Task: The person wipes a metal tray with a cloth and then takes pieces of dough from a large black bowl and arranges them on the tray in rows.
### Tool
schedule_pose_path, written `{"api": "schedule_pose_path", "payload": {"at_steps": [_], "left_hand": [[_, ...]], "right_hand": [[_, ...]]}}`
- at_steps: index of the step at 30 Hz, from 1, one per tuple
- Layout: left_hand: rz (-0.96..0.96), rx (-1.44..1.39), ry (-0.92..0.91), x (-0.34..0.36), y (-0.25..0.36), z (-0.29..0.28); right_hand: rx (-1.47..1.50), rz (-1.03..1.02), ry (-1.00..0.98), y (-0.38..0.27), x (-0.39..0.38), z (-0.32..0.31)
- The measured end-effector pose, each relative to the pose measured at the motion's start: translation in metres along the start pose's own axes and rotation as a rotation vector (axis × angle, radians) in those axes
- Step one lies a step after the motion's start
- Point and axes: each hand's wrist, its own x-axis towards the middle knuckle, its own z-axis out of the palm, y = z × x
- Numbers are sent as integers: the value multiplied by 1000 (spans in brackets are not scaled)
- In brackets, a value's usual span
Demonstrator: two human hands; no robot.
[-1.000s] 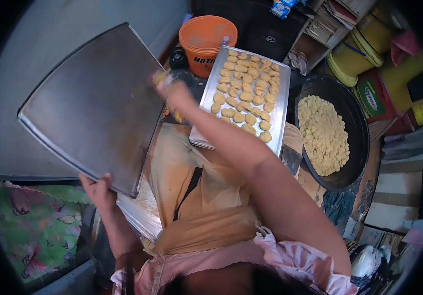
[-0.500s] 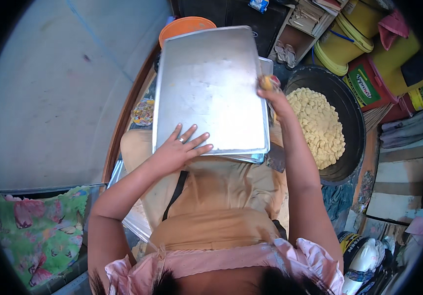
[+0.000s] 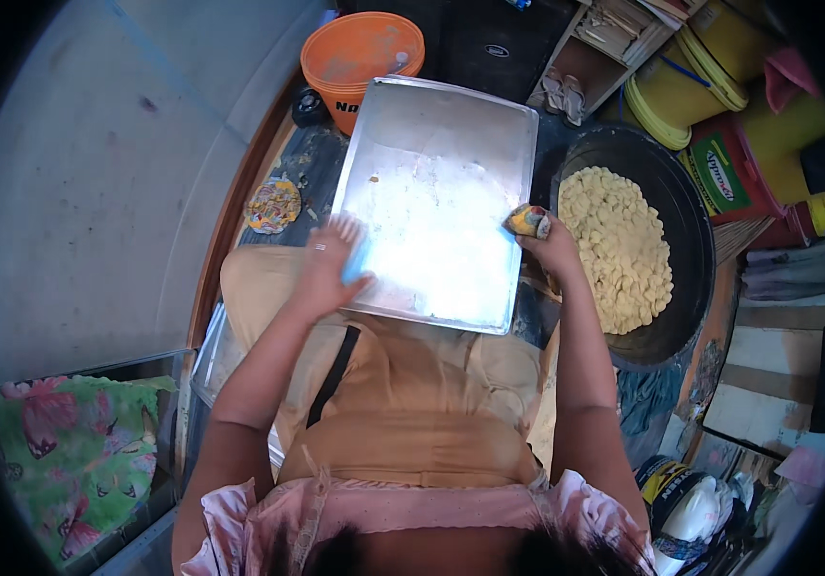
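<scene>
Left hand (image 3: 329,271): fingers spread, blurred, at the left edge of the tray (image 3: 436,211); contact cannot be confirmed. Right hand (image 3: 556,248): closed round a colourful wad (image 3: 527,222) at the right edge. Tray lies beyond the lap (image 3: 412,384), left of the basin (image 3: 693,230). Step, as judged: positioning the tray; next move calls for steady support.

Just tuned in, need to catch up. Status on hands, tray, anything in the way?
Left hand open at tray's left edge, blurred. Right hand gripping bunched cloth. Cloth overlaps tray's right edge; small brown speck on tray.
</scene>
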Motion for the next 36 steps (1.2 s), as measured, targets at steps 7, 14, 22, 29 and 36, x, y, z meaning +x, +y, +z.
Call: {"api": "schedule_pose_path", "payload": {"at_steps": [7, 14, 22, 29, 36], "left_hand": [[-518, -767, 149, 9, -55, 51], [-529, -848, 128, 19, -52, 44], [-266, -1365, 177, 12, 63, -17], [-654, -1390, 368, -26, 15, -54], [-588, -467, -2, -4, -47, -62]], "right_hand": [[523, 43, -54, -30, -10, 17], [95, 1, 119, -41, -24, 11], [68, -622, -174, -146, -75, 98], [-260, -374, -401, -101, -98, 8], [-553, -231, -222, 9, -140, -7]]}}
